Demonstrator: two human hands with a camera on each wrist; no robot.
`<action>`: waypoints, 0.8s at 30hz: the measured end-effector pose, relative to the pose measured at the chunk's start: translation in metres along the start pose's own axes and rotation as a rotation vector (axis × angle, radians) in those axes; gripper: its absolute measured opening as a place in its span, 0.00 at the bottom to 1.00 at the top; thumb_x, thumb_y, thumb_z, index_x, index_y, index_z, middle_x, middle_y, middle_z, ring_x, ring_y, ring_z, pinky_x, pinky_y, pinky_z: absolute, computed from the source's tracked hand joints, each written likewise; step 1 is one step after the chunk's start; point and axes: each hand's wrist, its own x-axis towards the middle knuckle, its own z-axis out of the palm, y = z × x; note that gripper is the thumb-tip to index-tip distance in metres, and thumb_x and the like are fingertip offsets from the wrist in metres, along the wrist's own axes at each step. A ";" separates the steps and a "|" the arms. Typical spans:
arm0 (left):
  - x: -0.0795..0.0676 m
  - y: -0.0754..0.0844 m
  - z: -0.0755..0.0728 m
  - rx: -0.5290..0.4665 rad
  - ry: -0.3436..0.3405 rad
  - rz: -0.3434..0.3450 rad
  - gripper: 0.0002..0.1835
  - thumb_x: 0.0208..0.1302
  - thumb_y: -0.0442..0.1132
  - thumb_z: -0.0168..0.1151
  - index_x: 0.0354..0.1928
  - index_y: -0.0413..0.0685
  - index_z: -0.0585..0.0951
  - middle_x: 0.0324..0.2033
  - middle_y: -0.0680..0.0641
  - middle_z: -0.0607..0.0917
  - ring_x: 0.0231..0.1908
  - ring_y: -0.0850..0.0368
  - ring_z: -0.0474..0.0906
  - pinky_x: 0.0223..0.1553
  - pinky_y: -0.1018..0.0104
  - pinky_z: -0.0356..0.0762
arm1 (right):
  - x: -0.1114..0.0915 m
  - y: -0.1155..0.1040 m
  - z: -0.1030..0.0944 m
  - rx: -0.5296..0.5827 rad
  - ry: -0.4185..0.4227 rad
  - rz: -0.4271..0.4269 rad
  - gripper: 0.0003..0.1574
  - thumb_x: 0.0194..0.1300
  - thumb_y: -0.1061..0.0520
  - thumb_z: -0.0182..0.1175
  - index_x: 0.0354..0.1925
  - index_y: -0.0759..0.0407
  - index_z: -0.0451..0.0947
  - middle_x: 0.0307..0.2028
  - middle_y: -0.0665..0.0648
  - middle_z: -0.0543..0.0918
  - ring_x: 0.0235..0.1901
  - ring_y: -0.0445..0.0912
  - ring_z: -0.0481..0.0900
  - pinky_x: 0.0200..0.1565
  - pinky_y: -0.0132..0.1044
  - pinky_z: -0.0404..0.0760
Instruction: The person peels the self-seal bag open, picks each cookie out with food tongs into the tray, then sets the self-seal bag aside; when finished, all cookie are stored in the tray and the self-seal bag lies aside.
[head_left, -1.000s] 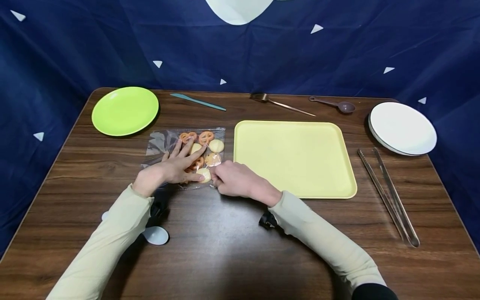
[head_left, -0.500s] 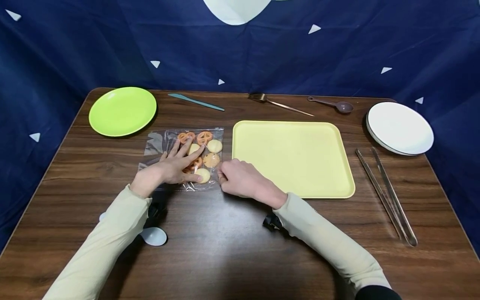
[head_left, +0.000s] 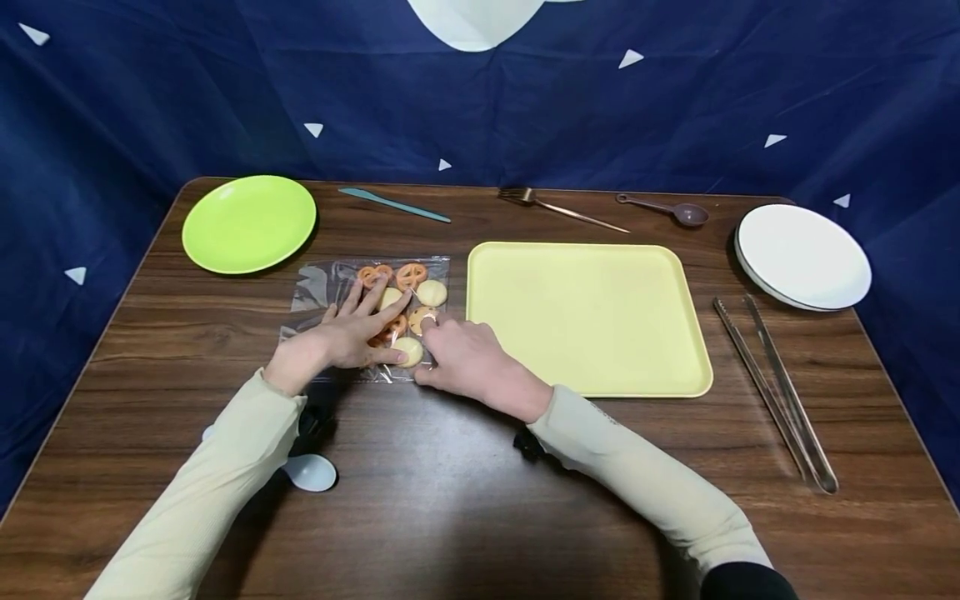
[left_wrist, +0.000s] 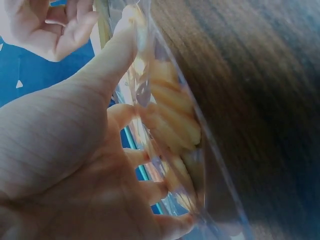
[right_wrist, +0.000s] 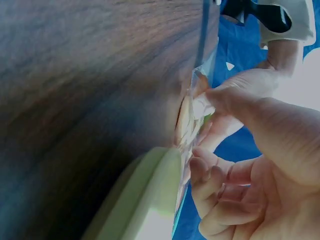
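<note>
A clear plastic bag [head_left: 307,292] lies flat on the wooden table, holding pretzels [head_left: 411,275] and round cookies [head_left: 431,293]. My left hand [head_left: 341,337] rests on the bag, its fingers spread over the snacks and its thumb beside the nearest cookie. At the bag's right side is my right hand [head_left: 472,358], with its index fingertip over a speckled cookie. Its thumb and index finger stand apart, the thumb near the bag's front right corner. In the right wrist view its other fingers [right_wrist: 220,215] are loosely curled, next to the bag's edge.
A yellow tray [head_left: 585,317] lies right of the bag. A green plate [head_left: 250,223], blue knife [head_left: 393,204], fork [head_left: 570,212], measuring spoon [head_left: 690,215] and white bowls [head_left: 804,257] line the back. Tongs [head_left: 780,392] lie right; a white spoon [head_left: 311,472] is partly under my left forearm.
My right hand first shifted slightly right along the bag's edge, then came back left over it, its thumb and index finger now apart. My left hand stays on the bag.
</note>
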 end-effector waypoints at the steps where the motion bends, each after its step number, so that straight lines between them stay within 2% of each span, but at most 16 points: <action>1: 0.001 0.000 0.000 0.005 0.000 -0.001 0.47 0.63 0.59 0.56 0.74 0.55 0.41 0.70 0.40 0.26 0.67 0.34 0.21 0.59 0.31 0.32 | 0.001 0.000 0.000 -0.003 0.005 -0.007 0.18 0.59 0.46 0.60 0.40 0.58 0.76 0.34 0.55 0.78 0.28 0.48 0.78 0.26 0.44 0.76; 4: 0.002 0.000 0.001 0.012 0.002 -0.001 0.47 0.63 0.59 0.56 0.74 0.55 0.42 0.70 0.40 0.26 0.67 0.34 0.21 0.59 0.30 0.33 | 0.001 0.002 0.001 0.003 0.032 -0.040 0.06 0.61 0.55 0.57 0.31 0.56 0.75 0.29 0.54 0.78 0.24 0.47 0.76 0.24 0.44 0.75; 5: 0.002 0.000 0.001 0.012 0.004 0.000 0.47 0.62 0.59 0.56 0.74 0.55 0.42 0.70 0.40 0.26 0.67 0.35 0.21 0.59 0.30 0.33 | 0.001 0.003 0.001 0.010 0.041 -0.053 0.05 0.61 0.57 0.56 0.28 0.56 0.75 0.27 0.53 0.77 0.23 0.47 0.76 0.23 0.44 0.75; 9: 0.001 -0.001 0.001 0.008 0.006 0.007 0.47 0.62 0.59 0.57 0.74 0.55 0.42 0.70 0.39 0.27 0.67 0.35 0.20 0.59 0.30 0.33 | -0.001 0.007 0.001 0.031 0.037 -0.071 0.09 0.61 0.61 0.54 0.23 0.55 0.72 0.22 0.52 0.75 0.20 0.45 0.74 0.21 0.42 0.73; 16: 0.001 -0.001 0.001 -0.019 -0.004 0.002 0.47 0.62 0.59 0.57 0.74 0.54 0.42 0.70 0.40 0.26 0.67 0.36 0.19 0.58 0.30 0.32 | -0.007 0.013 0.000 0.040 0.027 -0.009 0.14 0.57 0.62 0.54 0.17 0.53 0.69 0.20 0.51 0.74 0.19 0.45 0.74 0.19 0.42 0.72; 24: 0.002 -0.001 0.000 -0.010 -0.002 0.003 0.48 0.62 0.58 0.58 0.74 0.54 0.41 0.70 0.41 0.25 0.67 0.36 0.19 0.58 0.30 0.32 | -0.015 0.021 -0.002 0.081 0.054 0.056 0.19 0.55 0.62 0.52 0.11 0.51 0.65 0.22 0.51 0.73 0.17 0.45 0.72 0.17 0.42 0.69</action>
